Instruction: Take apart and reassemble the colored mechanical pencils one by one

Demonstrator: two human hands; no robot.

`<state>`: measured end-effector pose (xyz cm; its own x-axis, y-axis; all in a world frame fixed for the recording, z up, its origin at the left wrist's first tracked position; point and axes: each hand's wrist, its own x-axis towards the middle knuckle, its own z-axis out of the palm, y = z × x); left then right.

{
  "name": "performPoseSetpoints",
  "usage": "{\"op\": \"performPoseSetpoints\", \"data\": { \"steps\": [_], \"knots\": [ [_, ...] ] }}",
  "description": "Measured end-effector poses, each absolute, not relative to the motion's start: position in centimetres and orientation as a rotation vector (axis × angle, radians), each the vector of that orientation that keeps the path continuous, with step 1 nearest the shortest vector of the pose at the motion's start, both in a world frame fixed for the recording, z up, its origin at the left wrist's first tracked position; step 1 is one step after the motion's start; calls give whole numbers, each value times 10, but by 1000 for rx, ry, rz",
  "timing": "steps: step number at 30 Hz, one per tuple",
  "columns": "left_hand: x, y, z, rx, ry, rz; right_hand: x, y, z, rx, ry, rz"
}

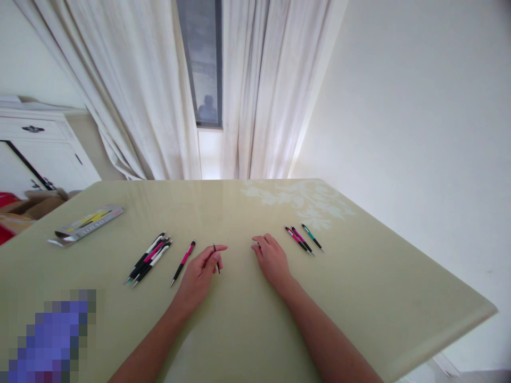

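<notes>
Thin dark rod [218,268]: the left hand [203,267] grips it between thumb and fingers, above the middle of the surface [239,324]. The right hand [272,260] has thumb and fingertips closed on a small piece [256,244], too tiny to identify. A pink-and-black pen [185,259] lies just beside the left hand. Beyond, three pens [302,241] lie toward the right edge, a pen cluster [154,255] toward the left edge, and an opened box [93,222] near the far left corner.

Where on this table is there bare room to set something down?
A broad bare patch of table lies between the three pens and the right edge. Another lies beyond the left hand and right hand, toward the curtains. The left is crowded: box, pen pile and a lone pink-and-black pen beside the left hand.
</notes>
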<state>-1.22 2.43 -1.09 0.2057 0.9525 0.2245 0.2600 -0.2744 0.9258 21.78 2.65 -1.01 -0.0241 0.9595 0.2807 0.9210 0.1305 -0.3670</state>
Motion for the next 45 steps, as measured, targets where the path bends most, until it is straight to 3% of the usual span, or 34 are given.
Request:
{"op": "performPoseSetpoints", "data": {
  "steps": [9,18,27,35,45],
  "knots": [
    [-12,24,-12,1622,1129,1149,216,32,-20,-1814,-1999,82],
    [-13,20,-12,2021,1275,1195,219,31,-21,-1819,-2063,108],
    [-9,16,-12,2243,1333,841,221,28,-16,-1818,-2004,179],
    [-8,11,-6,2342,1357,712,197,4,4,-1259,-1880,812],
    [-9,10,-8,2378,1248,708,194,1,8,-1154,-1715,953]
  ]
}}
